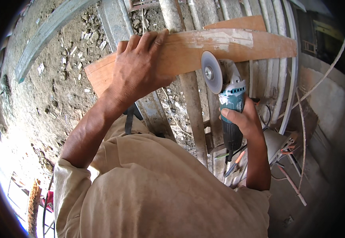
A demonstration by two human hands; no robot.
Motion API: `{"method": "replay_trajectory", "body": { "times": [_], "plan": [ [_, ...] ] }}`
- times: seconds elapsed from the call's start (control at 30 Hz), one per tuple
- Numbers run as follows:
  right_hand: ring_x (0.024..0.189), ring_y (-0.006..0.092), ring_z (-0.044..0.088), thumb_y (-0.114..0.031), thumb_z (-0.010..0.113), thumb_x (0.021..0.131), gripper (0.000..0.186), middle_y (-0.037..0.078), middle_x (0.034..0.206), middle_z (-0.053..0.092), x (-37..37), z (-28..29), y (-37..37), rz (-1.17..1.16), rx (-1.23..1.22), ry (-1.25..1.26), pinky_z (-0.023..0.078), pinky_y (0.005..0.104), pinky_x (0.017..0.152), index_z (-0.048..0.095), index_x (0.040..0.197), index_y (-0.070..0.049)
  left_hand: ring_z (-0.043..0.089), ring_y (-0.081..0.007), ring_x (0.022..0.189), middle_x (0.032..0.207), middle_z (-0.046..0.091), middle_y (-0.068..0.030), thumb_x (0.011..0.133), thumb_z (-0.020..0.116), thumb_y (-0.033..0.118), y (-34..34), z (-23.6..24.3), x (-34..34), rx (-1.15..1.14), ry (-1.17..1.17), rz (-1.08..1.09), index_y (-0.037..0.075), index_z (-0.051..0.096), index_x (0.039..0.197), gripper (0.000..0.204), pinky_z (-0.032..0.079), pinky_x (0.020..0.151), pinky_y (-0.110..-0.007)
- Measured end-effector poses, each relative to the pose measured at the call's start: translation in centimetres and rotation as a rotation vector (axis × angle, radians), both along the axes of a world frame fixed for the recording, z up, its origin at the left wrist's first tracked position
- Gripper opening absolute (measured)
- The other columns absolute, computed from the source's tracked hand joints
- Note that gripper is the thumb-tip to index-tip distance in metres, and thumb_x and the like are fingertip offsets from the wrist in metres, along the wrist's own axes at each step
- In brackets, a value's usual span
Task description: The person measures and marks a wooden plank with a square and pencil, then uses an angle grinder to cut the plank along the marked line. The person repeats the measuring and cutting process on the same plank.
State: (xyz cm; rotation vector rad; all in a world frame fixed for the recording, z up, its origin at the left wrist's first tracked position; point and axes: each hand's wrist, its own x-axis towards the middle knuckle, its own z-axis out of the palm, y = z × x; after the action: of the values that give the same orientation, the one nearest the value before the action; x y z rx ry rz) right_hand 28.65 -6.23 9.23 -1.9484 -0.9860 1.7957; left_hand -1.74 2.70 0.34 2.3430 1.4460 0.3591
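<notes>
A long, flat brown wooden board (273,44) with whitish patches lies across metal bars. Over its left part my left hand (138,65) is clamped, fingers curled toward the far edge. A teal and black angle grinder (232,104) is in my right hand (246,118), which is wrapped around its body with the thumb on top. Its round grey disc (211,72) stands on edge by the board's near side and overlaps that edge in view. Whether disc and wood touch, I cannot tell.
Whitish metal bars (194,115) run beneath the board. Behind it lies another wooden piece (240,23). A curved metal bar (47,35) crosses rubble-strewn ground at far left. Hand tools, one with an orange handle (240,157), and thin rods (301,146) lie at right.
</notes>
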Motion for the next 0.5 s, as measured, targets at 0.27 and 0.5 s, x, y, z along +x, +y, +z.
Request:
{"method": "replay_trajectory", "body": {
  "times": [0.27,0.5],
  "plan": [
    [0.093,0.0125,0.056,-0.029,0.08,0.08,0.056,0.002,0.103,0.061,-0.4,0.1,0.6,0.013,0.028,-0.021,0.049,0.0316,0.085,0.059,0.126,-0.003,0.055,-0.0288,0.118,0.132,0.056,-0.0116,0.066,0.09,0.048,0.1,-0.2,0.0,0.016,-0.025,0.001,0.009,0.046,0.154,0.105,0.043,0.101,-0.047],
    [0.09,0.0123,0.057,-0.03,0.08,0.08,0.056,0.002,0.1,0.06,-1.2,0.4,1.2,-0.011,0.024,-0.019,0.049,0.0314,0.083,0.059,0.125,-0.004,0.055,-0.0286,0.116,0.131,0.055,-0.0101,0.066,0.091,0.048,-0.1,-0.1,0.0,0.015,-0.044,0.008,0.011,0.045,0.154,0.106,0.042,0.1,-0.048]
  ]
}}
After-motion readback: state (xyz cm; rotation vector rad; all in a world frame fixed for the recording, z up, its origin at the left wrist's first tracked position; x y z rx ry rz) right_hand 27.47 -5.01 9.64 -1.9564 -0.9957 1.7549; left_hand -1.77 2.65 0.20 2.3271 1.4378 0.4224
